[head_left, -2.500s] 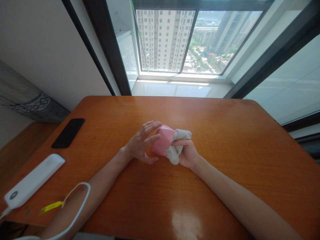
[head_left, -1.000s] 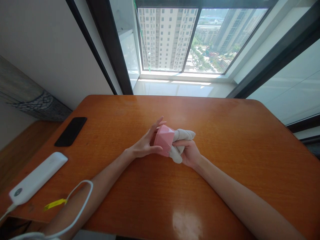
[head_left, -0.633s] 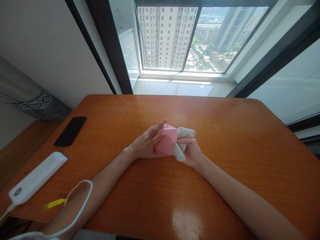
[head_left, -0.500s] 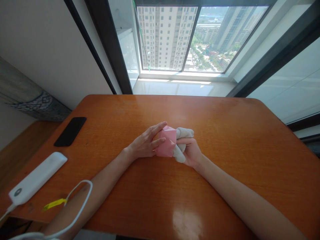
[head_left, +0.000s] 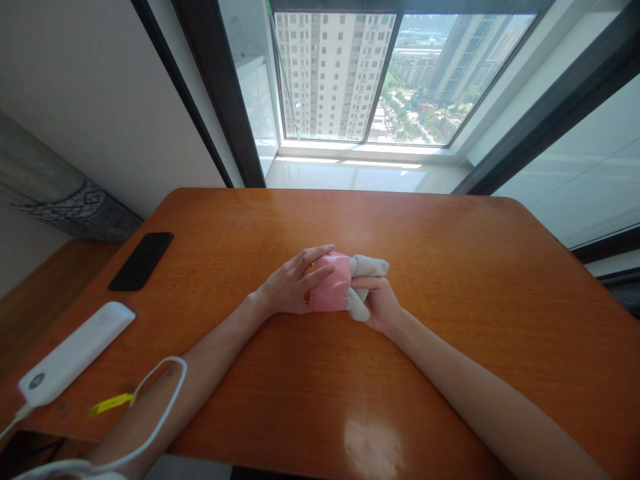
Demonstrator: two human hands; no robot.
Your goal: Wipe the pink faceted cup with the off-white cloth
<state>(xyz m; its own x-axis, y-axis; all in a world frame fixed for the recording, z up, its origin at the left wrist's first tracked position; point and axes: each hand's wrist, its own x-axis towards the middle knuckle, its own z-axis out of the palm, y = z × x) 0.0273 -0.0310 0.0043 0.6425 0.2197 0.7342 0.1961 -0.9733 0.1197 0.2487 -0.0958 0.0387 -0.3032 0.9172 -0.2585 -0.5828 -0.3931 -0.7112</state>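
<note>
A pink paper-like wrapper (head_left: pixel 334 288) is held over the middle of the table, with bunched white cloth (head_left: pixel 367 266) sticking out of its right end in two soft rolls. The cloth may be a pair of socks, but its kind is unclear. My left hand (head_left: pixel 295 283) is closed around the wrapper's left side, fingers over its top and face. From the right, my right hand (head_left: pixel 383 303) grips the white cloth close to the wrapper's edge, a finger pushed between the two rolls. The inside of the wrapper and some of my right fingers are hidden.
On the left of the wooden table (head_left: pixel 260 400) lie a black phone (head_left: pixel 141 261) and a white power strip (head_left: pixel 77 353). A white cable (head_left: pixel 173 400) with a yellow tag (head_left: pixel 111 405) loops over my left forearm. Beyond the far edge is a window (head_left: pixel 340 80).
The wrapper's face looks smoother and less creased, and its right edge sits slightly further left. My right hand has shifted a little left with the cloth. My left hand keeps its hold.
</note>
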